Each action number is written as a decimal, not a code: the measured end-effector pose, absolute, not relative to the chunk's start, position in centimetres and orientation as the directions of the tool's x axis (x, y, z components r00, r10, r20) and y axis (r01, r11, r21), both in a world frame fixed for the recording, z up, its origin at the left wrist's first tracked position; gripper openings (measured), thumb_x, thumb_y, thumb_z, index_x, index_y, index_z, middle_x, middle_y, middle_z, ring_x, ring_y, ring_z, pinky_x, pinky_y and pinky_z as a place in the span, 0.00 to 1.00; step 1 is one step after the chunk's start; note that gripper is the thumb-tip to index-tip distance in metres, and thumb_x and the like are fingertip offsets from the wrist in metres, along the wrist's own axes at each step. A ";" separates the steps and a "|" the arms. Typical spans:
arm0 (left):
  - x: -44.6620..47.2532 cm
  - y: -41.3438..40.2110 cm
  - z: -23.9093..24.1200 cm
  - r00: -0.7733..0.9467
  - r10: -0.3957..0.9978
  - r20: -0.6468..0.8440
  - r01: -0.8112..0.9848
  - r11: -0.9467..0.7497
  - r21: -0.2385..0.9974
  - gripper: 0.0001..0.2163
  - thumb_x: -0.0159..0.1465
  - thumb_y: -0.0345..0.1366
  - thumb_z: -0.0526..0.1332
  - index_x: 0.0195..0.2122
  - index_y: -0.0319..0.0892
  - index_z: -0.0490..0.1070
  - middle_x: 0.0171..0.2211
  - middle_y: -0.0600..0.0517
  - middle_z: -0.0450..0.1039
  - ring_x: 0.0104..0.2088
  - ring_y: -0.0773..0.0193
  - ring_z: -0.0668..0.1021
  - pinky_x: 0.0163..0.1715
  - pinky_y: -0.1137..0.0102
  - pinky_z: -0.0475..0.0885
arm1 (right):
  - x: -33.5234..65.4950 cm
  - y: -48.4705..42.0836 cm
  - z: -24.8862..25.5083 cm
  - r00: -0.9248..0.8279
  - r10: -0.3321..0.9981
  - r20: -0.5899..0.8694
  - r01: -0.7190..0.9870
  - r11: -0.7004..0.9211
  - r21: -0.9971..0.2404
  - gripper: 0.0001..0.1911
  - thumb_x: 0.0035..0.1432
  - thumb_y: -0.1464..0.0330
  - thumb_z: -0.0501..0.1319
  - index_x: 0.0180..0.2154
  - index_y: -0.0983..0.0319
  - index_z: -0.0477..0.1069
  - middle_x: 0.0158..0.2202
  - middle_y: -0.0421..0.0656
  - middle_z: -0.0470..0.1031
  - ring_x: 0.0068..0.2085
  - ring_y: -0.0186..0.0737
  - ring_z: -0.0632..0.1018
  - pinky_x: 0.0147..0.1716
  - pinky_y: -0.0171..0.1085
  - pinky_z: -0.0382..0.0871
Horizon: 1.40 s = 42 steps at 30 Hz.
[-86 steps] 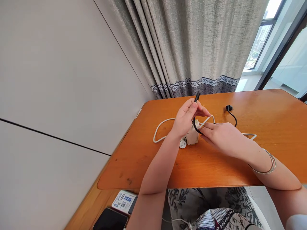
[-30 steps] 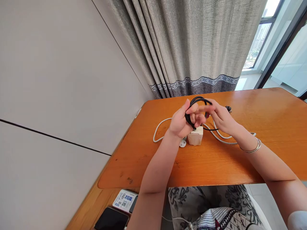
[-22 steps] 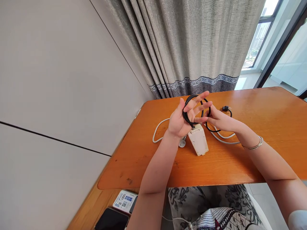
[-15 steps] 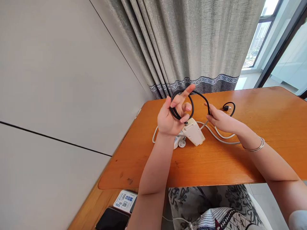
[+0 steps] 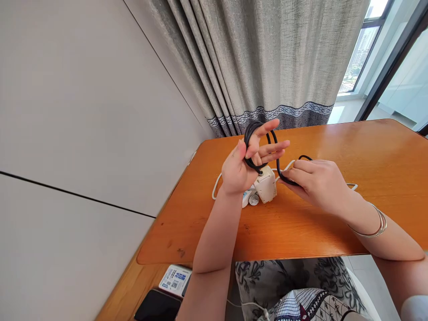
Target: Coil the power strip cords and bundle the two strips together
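Note:
My left hand is raised over the orange table, with loops of a black cable wound round its outstretched fingers. A white power adapter hangs from that cable, just under the palm. To the right, my right hand pinches the loose run of the black cable low above the table. A white cable lies in a curve on the table behind both hands. A small round white part sits by the adapter.
A grey curtain hangs behind the table and a plain wall runs along the left. A phone and a printed card lie on a lower wooden surface at bottom left. A window is at the far right.
Several more loops of black cable have gone round my left fingers. My right hand dropped toward the table, drawing the cable's tail in. The black plug is no longer visible.

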State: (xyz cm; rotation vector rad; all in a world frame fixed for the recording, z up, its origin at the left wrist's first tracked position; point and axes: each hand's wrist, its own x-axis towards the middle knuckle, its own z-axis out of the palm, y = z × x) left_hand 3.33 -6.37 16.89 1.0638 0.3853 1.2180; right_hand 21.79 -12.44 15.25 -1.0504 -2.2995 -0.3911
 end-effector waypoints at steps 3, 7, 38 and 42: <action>4.0 -7.1 16.5 0.428 0.852 0.301 -0.555 -0.015 0.832 0.23 0.67 0.51 0.59 0.22 0.40 0.58 0.60 0.48 0.70 0.46 0.54 0.83 0.36 0.65 0.80 | 21.6 -13.0 15.8 -0.562 0.602 0.567 0.643 0.749 -0.158 0.14 0.70 0.63 0.54 0.39 0.62 0.75 0.31 0.43 0.75 0.30 0.35 0.73 0.29 0.35 0.60; 4.4 -7.8 15.9 0.470 0.798 0.377 -0.506 -0.106 0.856 0.19 0.62 0.49 0.66 0.24 0.41 0.65 0.57 0.46 0.73 0.42 0.56 0.83 0.35 0.66 0.78 | 21.7 -13.6 16.8 -0.633 0.613 0.473 0.487 0.790 -0.372 0.11 0.70 0.65 0.54 0.40 0.61 0.74 0.33 0.43 0.76 0.33 0.36 0.75 0.33 0.34 0.66; 5.6 -7.3 16.2 0.743 0.670 0.002 -0.407 0.449 0.796 0.25 0.75 0.42 0.41 0.20 0.41 0.57 0.09 0.62 0.46 0.07 0.77 0.45 0.11 0.79 0.49 | 24.7 -9.2 16.1 -0.377 0.663 0.647 0.731 0.642 -0.232 0.22 0.60 0.73 0.57 0.55 0.63 0.75 0.41 0.47 0.82 0.37 0.41 0.80 0.37 0.38 0.71; 5.7 -7.0 16.2 0.720 0.693 -0.030 -0.399 0.449 0.800 0.27 0.76 0.44 0.39 0.20 0.41 0.59 0.09 0.63 0.42 0.08 0.77 0.45 0.12 0.79 0.50 | 24.8 -9.0 16.1 -0.386 0.649 0.656 0.665 0.688 -0.289 0.21 0.61 0.73 0.54 0.53 0.63 0.76 0.35 0.45 0.81 0.35 0.39 0.79 0.37 0.36 0.70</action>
